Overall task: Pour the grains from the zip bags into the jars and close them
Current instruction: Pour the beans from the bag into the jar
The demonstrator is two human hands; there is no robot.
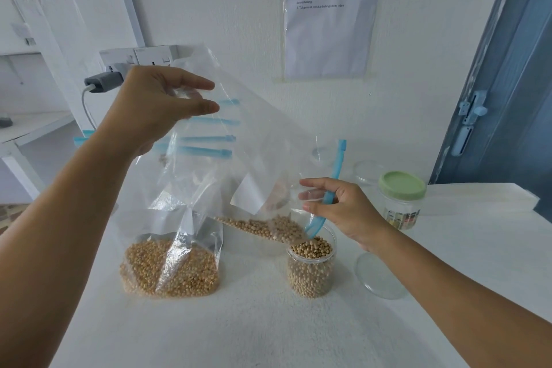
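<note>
The left hand (pixel 155 104) pinches the tilted zip bag (pixel 254 140) by its raised bottom. The right hand (pixel 343 206) pinches its blue zip edge. The bag mouth rests over the open jar (pixel 310 269), nearly full, on the tabletop (pixel 268 323).

Tilted zip bag (pixel 257 140) in left hand (pixel 155 104) and right hand (pixel 343 209), soybeans (pixel 268 227) at open jar (pixel 310 266).
</note>
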